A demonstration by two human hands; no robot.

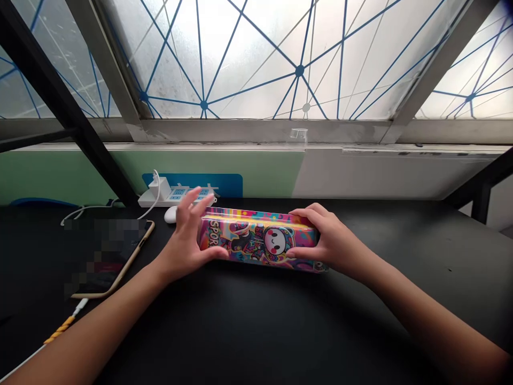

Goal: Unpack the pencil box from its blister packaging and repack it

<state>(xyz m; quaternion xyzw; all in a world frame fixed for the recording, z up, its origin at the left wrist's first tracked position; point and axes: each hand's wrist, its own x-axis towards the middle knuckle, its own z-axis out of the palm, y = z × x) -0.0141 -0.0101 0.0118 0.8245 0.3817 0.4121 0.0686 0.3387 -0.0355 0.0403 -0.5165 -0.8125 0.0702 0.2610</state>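
A long, colourful pencil case (252,238) lies across the dark desk in front of me. A cartoon figure with a round white face and the letters "SPOR" show on its shiny printed side. At its left end is my left hand (186,240), the thumb along the printed side and the fingers raised and spread above the top edge. My right hand (326,238) is wrapped round the other end, thumb on the printed side and fingers over the top. The far side of the case is hidden.
Left on the black desk (256,326) lies a phone (146,235) with a tan case edge, its screen blurred. A cable (60,329) runs beside it. Behind are a power strip (160,199) with a plug and a white mouse (170,215). Black metal bars (80,128) slant at both sides.
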